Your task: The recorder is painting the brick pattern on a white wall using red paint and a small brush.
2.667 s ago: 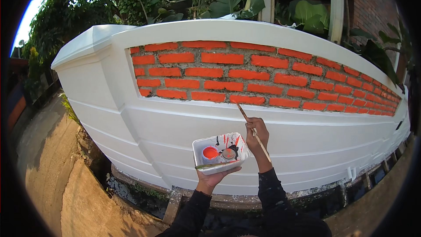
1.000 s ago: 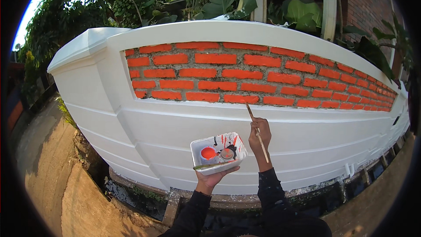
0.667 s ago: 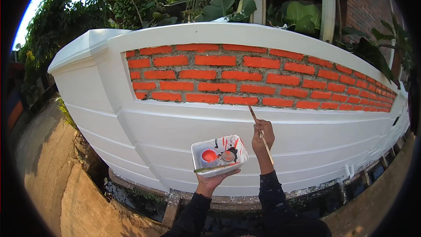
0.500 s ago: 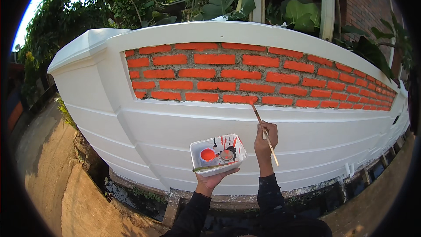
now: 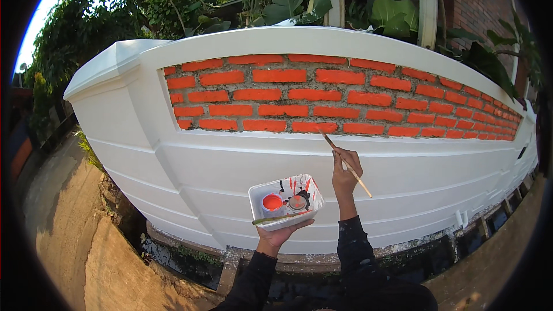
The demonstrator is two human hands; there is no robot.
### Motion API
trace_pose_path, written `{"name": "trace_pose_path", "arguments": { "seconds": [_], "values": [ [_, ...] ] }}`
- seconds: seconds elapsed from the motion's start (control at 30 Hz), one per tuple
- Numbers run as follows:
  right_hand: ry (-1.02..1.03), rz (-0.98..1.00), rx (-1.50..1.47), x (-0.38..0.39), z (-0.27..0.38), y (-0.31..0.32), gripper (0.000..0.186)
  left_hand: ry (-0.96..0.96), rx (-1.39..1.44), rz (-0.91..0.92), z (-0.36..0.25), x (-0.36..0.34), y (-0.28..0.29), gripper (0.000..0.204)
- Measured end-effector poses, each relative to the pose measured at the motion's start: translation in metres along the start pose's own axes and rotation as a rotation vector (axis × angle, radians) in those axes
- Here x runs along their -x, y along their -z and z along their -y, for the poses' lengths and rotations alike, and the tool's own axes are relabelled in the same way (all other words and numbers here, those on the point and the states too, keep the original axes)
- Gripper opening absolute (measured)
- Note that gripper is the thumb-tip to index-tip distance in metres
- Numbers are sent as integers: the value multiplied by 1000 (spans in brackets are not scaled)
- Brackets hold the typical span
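My right hand pinches a thin wooden paintbrush. Its tip meets the lower edge of an orange-red brick in the bottom row of the brick panel. Below and to the left, my left hand grips a white plastic tub from underneath. Inside sit a small pot of orange-red paint and a second round pot with a greyish-pink top. Red and black smears mark the tub's inner wall. Across its near rim lies a second brush with a green part.
A white moulded wall frames the bricks and curves away to the right. At its foot runs a dark water-filled ditch crossed by concrete bars. A dirt path lies left. Leafy plants and white posts rise behind.
The brush tip has slid left along the brick's lower edge, and the handle now leans more to the right. My right hand has risen slightly. The tub stays nearly still.
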State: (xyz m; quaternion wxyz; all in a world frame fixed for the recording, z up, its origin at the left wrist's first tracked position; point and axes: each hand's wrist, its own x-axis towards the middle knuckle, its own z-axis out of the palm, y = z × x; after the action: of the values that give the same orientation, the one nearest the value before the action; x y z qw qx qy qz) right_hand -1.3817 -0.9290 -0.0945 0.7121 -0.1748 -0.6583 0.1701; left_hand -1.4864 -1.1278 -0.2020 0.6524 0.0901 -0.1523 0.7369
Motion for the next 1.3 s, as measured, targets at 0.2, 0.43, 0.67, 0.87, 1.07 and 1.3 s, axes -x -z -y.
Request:
{"name": "trace_pose_path", "arguments": {
  "seconds": [0.2, 0.43, 0.67, 0.87, 1.07, 1.3],
  "values": [
    [10, -94, 83, 7, 1, 19, 17, -10, -100, -18, -1, -2, -4, 96],
    [95, -82, 111, 5, -1, 16, 20, 16, -30, 64, 1, -5, -2, 95],
    [102, -49, 76, -9, 0, 26, 20, 16, -25, 22, 5, -9, -1, 96],
    [123, -9, 78, -12, -3, 32, 20, 24, -34, 25, 6, -13, 1, 96],
    [60, -40, 101, 0, -3, 29, 21, 26, -16, 33, 9, -15, 7, 96],
    [31, 85, -24, -3, -4, 20, 20, 7, -35, -25, 9, -20, 10, 93]
  ]
}}
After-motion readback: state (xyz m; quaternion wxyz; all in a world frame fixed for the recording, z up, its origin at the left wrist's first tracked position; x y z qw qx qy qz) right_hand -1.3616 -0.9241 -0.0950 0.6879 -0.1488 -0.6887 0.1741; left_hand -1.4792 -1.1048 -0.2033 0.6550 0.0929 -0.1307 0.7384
